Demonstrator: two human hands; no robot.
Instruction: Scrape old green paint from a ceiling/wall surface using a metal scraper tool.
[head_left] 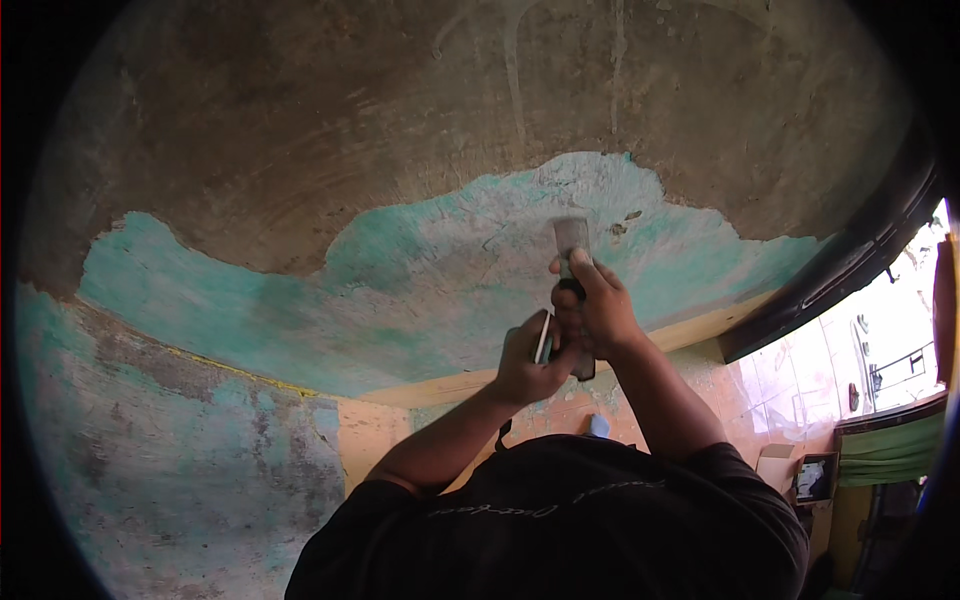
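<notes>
Scraper (573,236), right hand (604,305) gripping it, left hand (524,362) curled round flat object (543,338)

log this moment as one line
right hand: grips flat-bladed scraper, blurred | left hand: holds thin pale-edged object | patchy turquoise paint: ragged edge against brown surface

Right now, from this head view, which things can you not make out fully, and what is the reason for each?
In the head view:
- Flat-bladed tool: the blade is blurred, probably by motion; the right hand covers part of its handle.
- White-edged flat thing: partly covered by the left hand, so its kind is unclear.
- Blue thing: its lower part is hidden behind the black shirt.
- Green cloth: cut off by the picture's dark right rim.
</notes>
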